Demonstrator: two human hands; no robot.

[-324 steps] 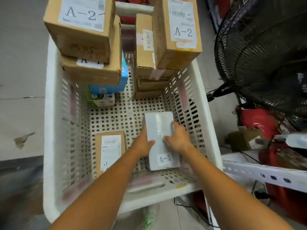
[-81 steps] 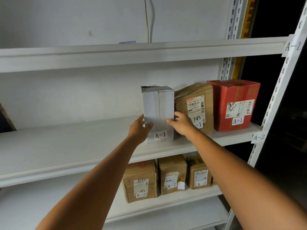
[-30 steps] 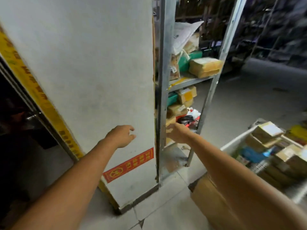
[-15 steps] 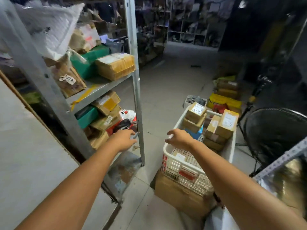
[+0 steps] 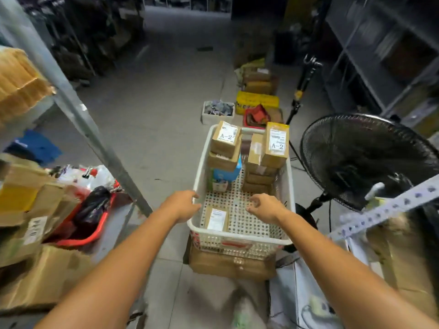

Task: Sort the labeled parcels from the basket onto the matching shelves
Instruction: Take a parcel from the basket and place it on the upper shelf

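Left hand [image 5: 183, 205]: over basket [image 5: 242, 236] left rim, fingers loosely curled, empty.
Right hand [image 5: 266, 208]: above basket floor, fingers relaxed, empty.
Flat parcel [image 5: 216, 219]: basket near end, between hands.
A-2 parcels [image 5: 226, 138]: stacked at basket far end.

Hands [image 5: 183, 205] [image 5: 266, 208] now at basket [image 5: 240, 238]

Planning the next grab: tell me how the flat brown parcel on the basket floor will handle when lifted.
The flat parcel looks like cardboard, so probably stiff. Thin and small, so likely light. Lying flat on the basket floor, it should not roll or tip.
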